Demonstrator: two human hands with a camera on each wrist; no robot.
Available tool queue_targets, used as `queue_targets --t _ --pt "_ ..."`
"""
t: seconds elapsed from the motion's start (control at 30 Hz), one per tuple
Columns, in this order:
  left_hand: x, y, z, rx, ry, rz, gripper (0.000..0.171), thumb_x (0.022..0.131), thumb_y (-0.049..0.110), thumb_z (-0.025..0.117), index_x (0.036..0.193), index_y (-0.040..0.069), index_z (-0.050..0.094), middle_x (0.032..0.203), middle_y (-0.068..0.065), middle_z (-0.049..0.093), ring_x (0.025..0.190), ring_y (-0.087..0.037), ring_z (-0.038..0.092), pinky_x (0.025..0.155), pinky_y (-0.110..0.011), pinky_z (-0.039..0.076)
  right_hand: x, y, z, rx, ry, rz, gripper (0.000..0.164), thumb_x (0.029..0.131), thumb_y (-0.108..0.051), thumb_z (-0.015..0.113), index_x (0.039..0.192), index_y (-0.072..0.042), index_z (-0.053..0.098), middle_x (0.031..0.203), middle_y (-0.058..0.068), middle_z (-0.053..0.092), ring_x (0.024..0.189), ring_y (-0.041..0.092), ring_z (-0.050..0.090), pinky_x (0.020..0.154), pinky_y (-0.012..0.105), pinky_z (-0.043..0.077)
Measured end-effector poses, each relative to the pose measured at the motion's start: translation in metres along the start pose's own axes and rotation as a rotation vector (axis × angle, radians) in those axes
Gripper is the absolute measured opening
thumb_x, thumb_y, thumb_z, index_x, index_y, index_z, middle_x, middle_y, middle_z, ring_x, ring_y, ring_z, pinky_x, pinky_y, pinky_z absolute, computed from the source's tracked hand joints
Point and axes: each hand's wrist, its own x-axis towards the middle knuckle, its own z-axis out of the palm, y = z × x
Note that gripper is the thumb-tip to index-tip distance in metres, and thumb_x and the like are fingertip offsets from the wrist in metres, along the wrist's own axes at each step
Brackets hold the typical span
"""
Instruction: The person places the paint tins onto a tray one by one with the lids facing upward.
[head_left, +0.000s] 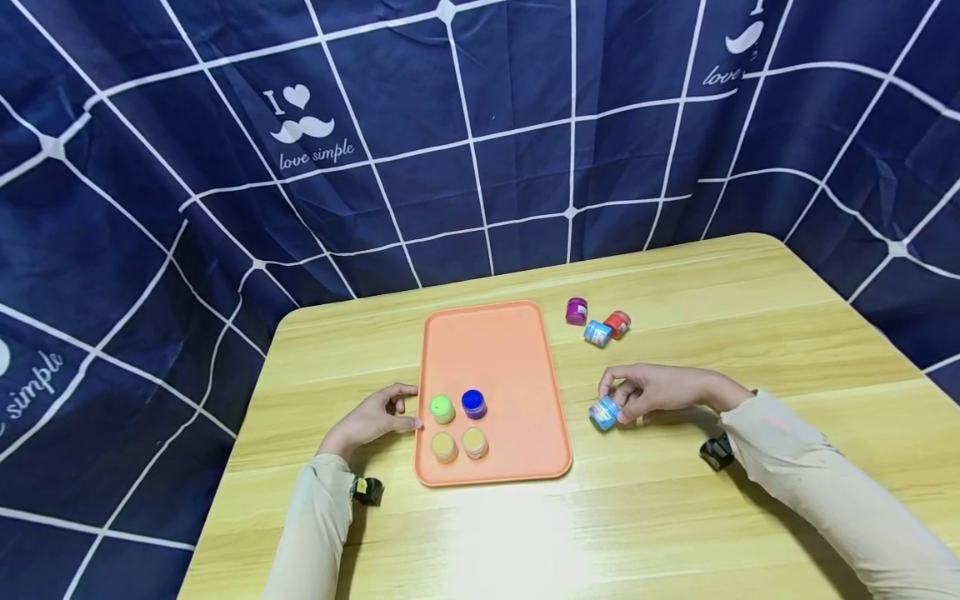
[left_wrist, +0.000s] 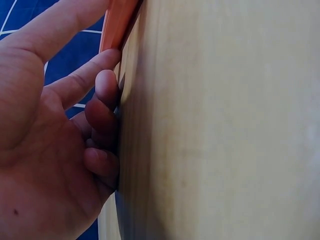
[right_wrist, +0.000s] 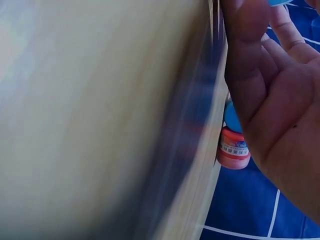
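Observation:
In the head view my right hand (head_left: pixel 648 390) pinches a small light-blue paint jar (head_left: pixel 604 412) between thumb and fingers, tilted close over the table. In the right wrist view only a sliver of that jar shows at the top edge. My left hand (head_left: pixel 375 417) touches the left rim of the orange tray (head_left: pixel 487 342), thumb and index finger apart against it. The left wrist view shows the other fingers curled near the tabletop. Toward the tray's front left stand a green-lidded jar (head_left: pixel 442 409), a dark-blue one (head_left: pixel 474 404) and two yellowish jars (head_left: pixel 444 447).
Beyond my right hand, a purple jar (head_left: pixel 577 311), another light-blue jar (head_left: pixel 597 333) and a red jar (head_left: pixel 618 324) lie on the wooden table (head_left: pixel 675 308). The latter two touch. A dark-blue curtain (head_left: pixel 517 100) with white lines hangs behind the table.

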Motion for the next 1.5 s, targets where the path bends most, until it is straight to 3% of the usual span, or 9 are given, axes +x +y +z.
queue_targets --t 0.47,0.6,0.77,1.1,1.5 --pt "0.0 0.0 -0.001 0.01 -0.004 -0.004 0.057 0.085 0.016 0.074 0.133 0.0 0.05 0.09 -0.006 0.041 0.082 -0.018 0.038 0.074 -0.028 0.034 0.009 -0.014 0.007 -0.087 0.056 -0.048 0.034 0.088 -0.006 0.062 0.117 -0.002 0.046 0.08 0.012 0.058 0.057 0.009 0.047 0.052 0.022 0.04" --pt "-0.001 0.0 -0.001 0.017 0.0 -0.006 0.057 0.085 0.017 0.074 0.133 0.0 0.05 0.091 -0.006 0.041 0.083 -0.019 0.038 0.074 -0.029 0.034 0.013 -0.02 0.01 -0.119 0.07 -0.082 0.032 0.089 -0.009 0.062 0.116 -0.001 0.046 0.078 0.008 0.056 0.055 0.008 0.044 0.052 0.022 0.039" --pt "-0.002 0.0 -0.001 0.02 0.001 -0.007 0.057 0.085 0.017 0.074 0.133 0.001 0.05 0.091 -0.006 0.042 0.083 -0.019 0.038 0.075 -0.03 0.034 0.02 -0.025 0.016 -0.15 0.082 -0.111 0.033 0.088 -0.01 0.063 0.116 -0.001 0.046 0.078 0.001 0.054 0.055 0.005 0.043 0.053 0.02 0.039" --pt "-0.001 0.002 -0.001 0.023 0.004 -0.007 0.056 0.085 0.018 0.073 0.133 0.001 0.05 0.091 -0.007 0.042 0.083 -0.019 0.039 0.075 -0.031 0.034 0.032 -0.032 0.025 -0.199 0.136 -0.146 0.034 0.086 -0.012 0.066 0.114 -0.004 0.047 0.079 -0.001 0.049 0.064 0.007 0.041 0.06 0.019 0.037" --pt "0.0 0.001 -0.001 0.012 -0.003 0.013 0.056 0.085 0.016 0.073 0.133 0.0 0.051 0.091 -0.007 0.043 0.083 -0.019 0.039 0.074 -0.029 0.034 0.047 -0.042 0.042 -0.215 0.133 -0.177 0.033 0.084 -0.014 0.069 0.111 -0.005 0.051 0.076 -0.003 0.048 0.067 0.008 0.042 0.062 0.02 0.037"
